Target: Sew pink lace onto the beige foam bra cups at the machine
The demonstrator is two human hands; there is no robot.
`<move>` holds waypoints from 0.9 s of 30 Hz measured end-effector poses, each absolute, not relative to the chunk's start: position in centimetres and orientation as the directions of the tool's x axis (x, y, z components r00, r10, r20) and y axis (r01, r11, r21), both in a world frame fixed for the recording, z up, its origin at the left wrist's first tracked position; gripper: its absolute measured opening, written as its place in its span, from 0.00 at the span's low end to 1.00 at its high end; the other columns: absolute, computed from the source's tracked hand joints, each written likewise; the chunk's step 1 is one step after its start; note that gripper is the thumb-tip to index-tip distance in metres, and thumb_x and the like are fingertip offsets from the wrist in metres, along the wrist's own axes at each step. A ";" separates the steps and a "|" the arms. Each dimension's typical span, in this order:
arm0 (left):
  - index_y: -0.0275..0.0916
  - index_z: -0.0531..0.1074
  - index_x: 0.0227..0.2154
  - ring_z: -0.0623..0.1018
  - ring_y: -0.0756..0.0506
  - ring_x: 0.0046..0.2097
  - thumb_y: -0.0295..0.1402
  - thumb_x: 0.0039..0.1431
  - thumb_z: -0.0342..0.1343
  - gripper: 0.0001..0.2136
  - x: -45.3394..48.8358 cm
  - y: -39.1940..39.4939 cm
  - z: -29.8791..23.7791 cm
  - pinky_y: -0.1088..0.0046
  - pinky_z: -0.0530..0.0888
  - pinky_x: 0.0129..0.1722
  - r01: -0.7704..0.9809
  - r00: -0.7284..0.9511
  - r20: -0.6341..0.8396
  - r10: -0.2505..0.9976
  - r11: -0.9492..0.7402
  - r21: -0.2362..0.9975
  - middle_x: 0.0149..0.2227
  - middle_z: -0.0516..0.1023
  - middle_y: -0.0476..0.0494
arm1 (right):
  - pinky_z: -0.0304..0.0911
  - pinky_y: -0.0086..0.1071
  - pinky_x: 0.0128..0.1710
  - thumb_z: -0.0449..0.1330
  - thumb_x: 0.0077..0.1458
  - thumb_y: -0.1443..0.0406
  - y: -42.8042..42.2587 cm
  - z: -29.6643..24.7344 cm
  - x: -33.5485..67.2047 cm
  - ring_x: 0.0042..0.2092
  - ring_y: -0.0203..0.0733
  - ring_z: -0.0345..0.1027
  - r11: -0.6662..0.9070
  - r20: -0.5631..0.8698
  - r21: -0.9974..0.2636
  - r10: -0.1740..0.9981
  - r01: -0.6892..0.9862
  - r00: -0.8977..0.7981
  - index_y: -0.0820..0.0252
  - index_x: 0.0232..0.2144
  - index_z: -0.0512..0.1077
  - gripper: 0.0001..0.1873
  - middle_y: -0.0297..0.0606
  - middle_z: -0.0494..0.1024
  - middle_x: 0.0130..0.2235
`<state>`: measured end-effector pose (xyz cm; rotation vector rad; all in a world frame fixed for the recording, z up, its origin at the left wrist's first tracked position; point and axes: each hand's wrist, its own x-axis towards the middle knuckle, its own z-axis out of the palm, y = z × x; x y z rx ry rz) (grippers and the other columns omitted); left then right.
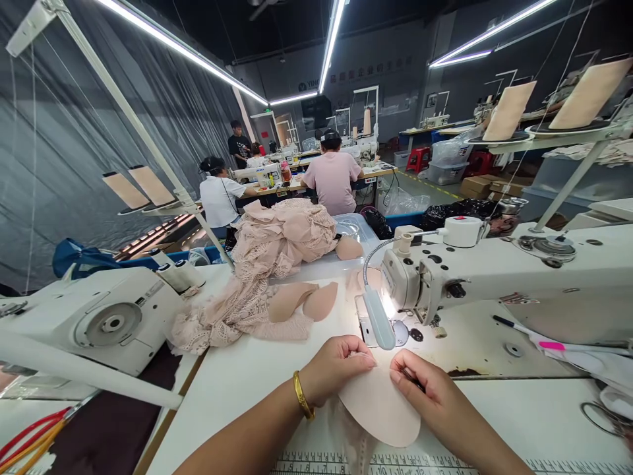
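Observation:
My left hand [339, 369], with a gold bangle at the wrist, pinches the upper left edge of a beige bra cup [383, 410]. The thumb and fingers of my right hand [420, 382] close on the cup's upper right edge. A small dark object sits within the right fingers, too hidden to name. Sheer lace [353, 435] hangs below the cup over the table. Just beyond my hands stand the sewing machine's head [400, 274] and a grey gooseneck lamp [378, 320], which shines on the needle area. The needle itself is hidden.
Beige lace pieces [284, 237] are heaped beyond the table, trailing onto it beside loose cups [320, 302]. A second machine [113, 316] stands at left. Scissors [601, 419] and a pen [519, 328] lie at right. A ruler strip [316, 462] runs along the front. Co-workers [332, 175] sit ahead.

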<state>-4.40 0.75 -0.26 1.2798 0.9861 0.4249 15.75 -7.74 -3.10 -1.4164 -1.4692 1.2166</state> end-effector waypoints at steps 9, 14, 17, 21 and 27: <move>0.37 0.76 0.26 0.68 0.48 0.32 0.34 0.44 0.62 0.06 -4.2 0.5 -0.9 0.73 0.63 0.31 0.419 0.501 -0.309 0.808 0.086 0.904 0.26 0.70 0.50 | 0.50 0.33 0.31 0.51 0.68 0.47 -7.7 -3.7 15.4 0.32 0.40 0.52 -0.015 -0.060 -0.953 0.988 0.303 -0.139 0.54 0.31 0.65 0.21 0.29 0.60 0.29; 0.36 0.76 0.28 0.68 0.48 0.31 0.35 0.45 0.57 0.09 -4.3 0.4 -0.8 0.73 0.63 0.30 0.427 0.514 -0.331 0.791 0.099 0.899 0.27 0.71 0.49 | 0.49 0.33 0.32 0.51 0.68 0.47 -7.5 -4.1 15.5 0.32 0.40 0.51 -0.029 -0.066 -0.955 0.991 0.296 -0.115 0.54 0.31 0.64 0.21 0.28 0.58 0.29; 0.37 0.77 0.33 0.71 0.46 0.35 0.37 0.48 0.57 0.11 -4.5 0.6 -0.3 0.72 0.67 0.33 0.438 0.516 -0.306 0.800 0.060 0.897 0.32 0.75 0.47 | 0.50 0.33 0.32 0.51 0.68 0.45 -7.2 -4.3 15.6 0.32 0.39 0.52 -0.030 -0.071 -0.955 0.989 0.295 -0.127 0.54 0.31 0.64 0.22 0.28 0.58 0.29; 0.39 0.75 0.48 0.73 0.43 0.46 0.42 0.53 0.61 0.20 -5.7 1.7 1.1 0.69 0.70 0.44 0.462 0.487 -0.188 0.853 -0.068 0.884 0.49 0.76 0.43 | 0.50 0.32 0.31 0.50 0.68 0.43 -7.1 -4.5 15.9 0.32 0.39 0.52 -0.027 -0.050 -0.960 0.996 0.280 -0.076 0.54 0.30 0.62 0.24 0.27 0.58 0.29; 0.38 0.70 0.56 0.73 0.44 0.39 0.45 0.57 0.61 0.26 -8.4 2.3 2.8 0.69 0.69 0.38 0.533 0.577 -0.191 0.794 -0.189 0.825 0.42 0.77 0.44 | 0.50 0.32 0.31 0.48 0.66 0.41 -7.3 -4.9 16.3 0.31 0.39 0.51 -0.033 -0.031 -0.950 0.999 0.310 0.011 0.53 0.29 0.60 0.26 0.28 0.56 0.29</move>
